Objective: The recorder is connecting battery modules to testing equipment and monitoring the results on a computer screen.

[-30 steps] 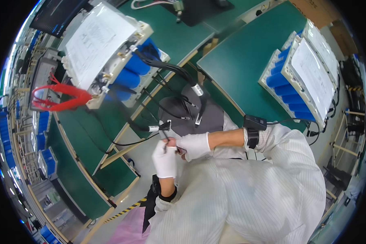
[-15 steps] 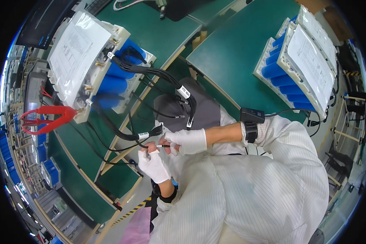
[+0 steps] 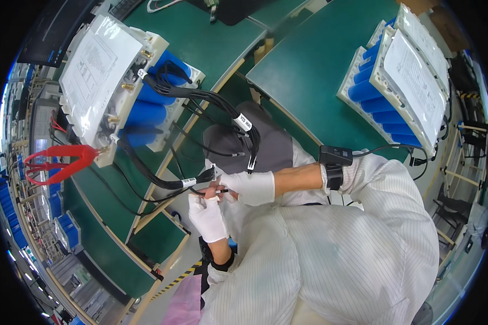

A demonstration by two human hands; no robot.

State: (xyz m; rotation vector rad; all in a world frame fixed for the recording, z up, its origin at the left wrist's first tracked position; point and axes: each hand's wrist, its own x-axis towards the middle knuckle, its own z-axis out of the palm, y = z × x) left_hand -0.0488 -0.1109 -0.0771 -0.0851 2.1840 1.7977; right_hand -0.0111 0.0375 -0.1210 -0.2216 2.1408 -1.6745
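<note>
**Thin black cable point(image 3: 223, 190) lies crosswise between left hand point(image 3: 208, 219) and right hand point(image 3: 253, 188)**

Both hands wear white gloves with bare fingertips and meet in front of the body. The left grip is pinched on the cable just behind its tip. That tip pokes out toward the right, so its long axis runs roughly left to right, straight at the right hand's fingers. Those fingers are curled close beside it; whether the right grip presses on the tip or only hovers next to it, I cannot tell. The left hand is the one that clearly has it.

Just above the fingertips ends a bundle of black cables point(image 3: 146, 171) with a white label point(image 3: 188, 182) wrapped near its end. It reaches up and left to a battery pack point(image 3: 148, 114) with blue cells, standing on the green counter point(image 3: 229, 40). A red clamp point(image 3: 65, 162) sits at that pack's near corner. A second labelled cable bundle point(image 3: 217, 101) hangs from the same pack, ending just above the right hand. Another blue-celled pack point(image 3: 371, 93) stands well apart on the right.
</note>
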